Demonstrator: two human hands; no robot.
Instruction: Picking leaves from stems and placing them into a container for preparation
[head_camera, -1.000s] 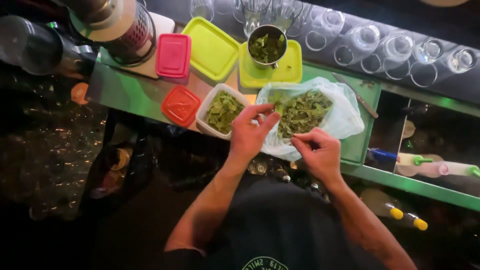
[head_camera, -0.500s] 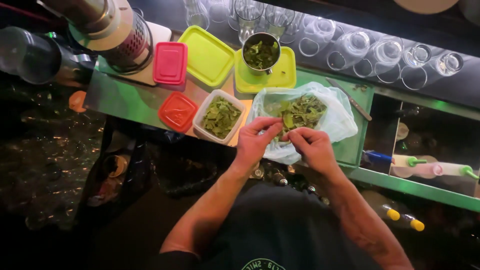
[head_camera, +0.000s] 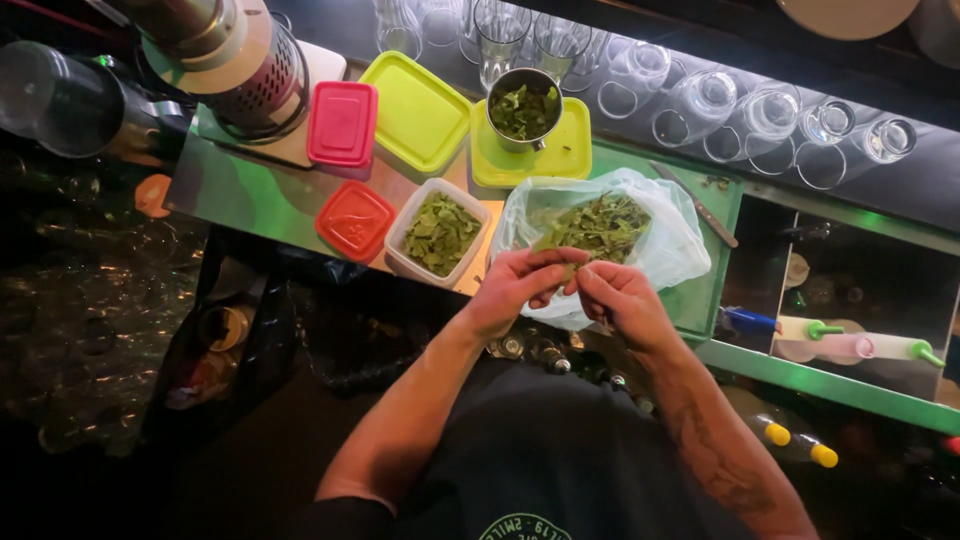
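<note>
Green sprig (head_camera: 570, 268) mostly hidden, pinched between left hand (head_camera: 515, 285), right hand (head_camera: 620, 297) fingers

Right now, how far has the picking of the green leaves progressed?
Partly done. The white tub and the metal cup already hold picked leaves. In hand: the left hand and right hand pinch a sprig together at the edge of the plastic bag. Left: a good heap of herbs in the bag, and three lids lie off.

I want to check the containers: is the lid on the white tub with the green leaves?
No, the white tub stands open with green leaves showing inside, and a red lid lies on the counter beside it.
</note>
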